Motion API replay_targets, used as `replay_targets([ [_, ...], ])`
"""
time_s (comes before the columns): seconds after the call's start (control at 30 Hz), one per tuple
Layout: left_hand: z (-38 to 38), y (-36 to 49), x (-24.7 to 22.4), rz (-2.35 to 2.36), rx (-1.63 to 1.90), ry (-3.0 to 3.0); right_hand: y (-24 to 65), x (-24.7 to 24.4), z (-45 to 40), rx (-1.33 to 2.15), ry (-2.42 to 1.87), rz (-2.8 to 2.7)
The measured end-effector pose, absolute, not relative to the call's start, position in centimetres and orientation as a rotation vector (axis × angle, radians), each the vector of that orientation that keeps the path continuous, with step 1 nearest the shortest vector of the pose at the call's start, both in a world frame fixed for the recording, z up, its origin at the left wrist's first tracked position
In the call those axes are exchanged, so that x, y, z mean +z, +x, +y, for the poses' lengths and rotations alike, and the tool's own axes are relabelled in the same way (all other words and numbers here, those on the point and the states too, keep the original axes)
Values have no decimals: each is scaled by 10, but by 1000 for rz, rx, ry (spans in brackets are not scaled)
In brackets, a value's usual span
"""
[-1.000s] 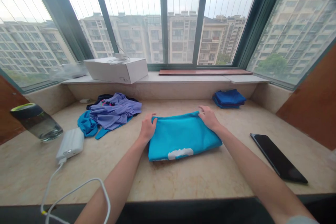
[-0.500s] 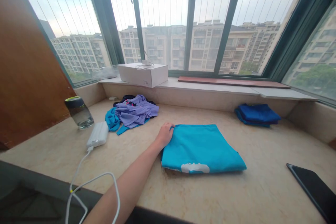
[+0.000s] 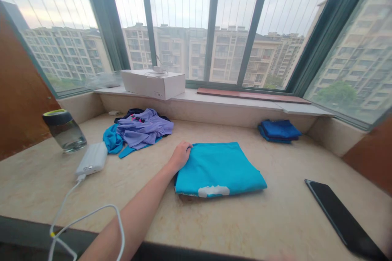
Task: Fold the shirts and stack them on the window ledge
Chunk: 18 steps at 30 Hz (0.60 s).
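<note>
A folded turquoise garment [image 3: 214, 167] with a white print patch at its near edge lies flat on the stone-look ledge. My left hand [image 3: 181, 155] is at its far left corner, with the fingers curled over the edge and closed on the cloth. The undersides of those fingers are hidden. My right hand is out of view. Further back on the left is a loose heap of clothes [image 3: 143, 129], purple on top with turquoise and dark pieces under it. Folded blue clothes [image 3: 279, 130] form a small stack at the back right.
A water bottle [image 3: 65, 130] stands at the left beside a white power bank [image 3: 92, 158], whose white cable [image 3: 92, 213] loops over my left forearm. A black phone or tablet [image 3: 339, 216] lies at the right. On the windowsill are a white box [image 3: 153, 83] and a reddish board [image 3: 251, 95].
The view has turned rightward, so everything appears further left. My left hand keeps its place on the corner of the turquoise garment, which lies the same way.
</note>
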<state>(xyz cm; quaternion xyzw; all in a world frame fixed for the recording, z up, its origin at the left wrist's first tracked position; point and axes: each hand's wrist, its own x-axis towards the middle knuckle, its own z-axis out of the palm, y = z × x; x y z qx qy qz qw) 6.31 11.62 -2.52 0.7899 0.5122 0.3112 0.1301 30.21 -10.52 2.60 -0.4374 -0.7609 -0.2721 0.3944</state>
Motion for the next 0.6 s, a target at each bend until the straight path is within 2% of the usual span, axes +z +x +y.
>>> replay_targets([
  [0.07,118,63,-24,1480,902,2299,292,22,-124,-325,-1127,-1784],
  [0.17,119,63,-23,1470,900,2318,283,19,-125,511,-915,-1262],
  [0.23,119,63,-23,1473,898,2330,282,17,-114,783,-791,-1002],
  [0.37,119,63,-22,1490,886,2349,277,10,-96,837,-954,-1090],
  [0.47,118,63,-22,1501,862,2358,270,5,-88,752,-1192,-1541],
  [0.6,117,63,-21,1546,854,2343,263,-2,-81,525,-1258,-2116],
])
